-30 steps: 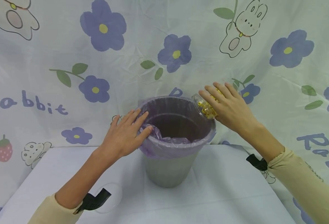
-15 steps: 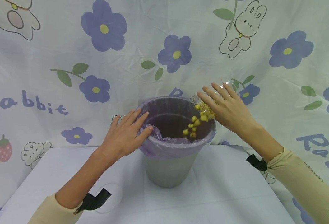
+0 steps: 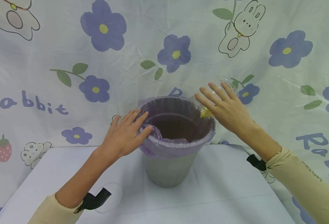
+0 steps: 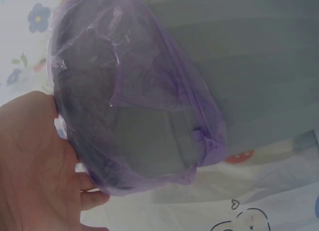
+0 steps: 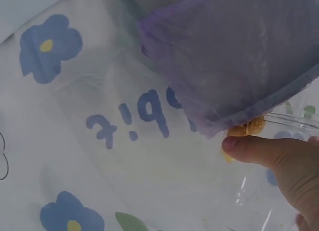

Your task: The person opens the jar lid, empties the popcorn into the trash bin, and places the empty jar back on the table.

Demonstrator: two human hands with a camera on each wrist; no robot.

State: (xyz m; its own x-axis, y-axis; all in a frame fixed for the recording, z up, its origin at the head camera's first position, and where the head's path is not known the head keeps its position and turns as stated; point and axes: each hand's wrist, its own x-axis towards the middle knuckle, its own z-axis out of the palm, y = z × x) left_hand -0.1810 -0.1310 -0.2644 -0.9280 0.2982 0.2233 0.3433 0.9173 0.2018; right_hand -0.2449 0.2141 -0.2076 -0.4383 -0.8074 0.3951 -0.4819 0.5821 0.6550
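Observation:
A grey bin (image 3: 168,171) stands on the table, lined with a purple plastic bag (image 3: 175,151) folded over its rim. My left hand (image 3: 126,133) rests on the left side of that rim, fingers mostly straight; the left wrist view shows the hand (image 4: 40,161) against the bagged edge. With my right hand (image 3: 226,109) I hold a clear jar (image 3: 195,102), tilted, its mouth over the bin's right rim. A few small yellow pieces (image 3: 206,113) are near the jar's mouth, also seen as yellow pieces (image 5: 246,128) by the thumb (image 5: 249,147). The bin's bottom is dark.
A clear round lid (image 3: 114,199) lies on the white table (image 3: 209,196), beside the left forearm. Behind hangs a cloth (image 3: 142,28) printed with flowers and rabbits. Black wrist mounts (image 3: 95,199) jut from both sleeves.
Yellow pieces have tumbled from the jar into the bin, and few are left in it. My right hand has shifted slightly left, tilting the jar more. The left hand has stayed still.

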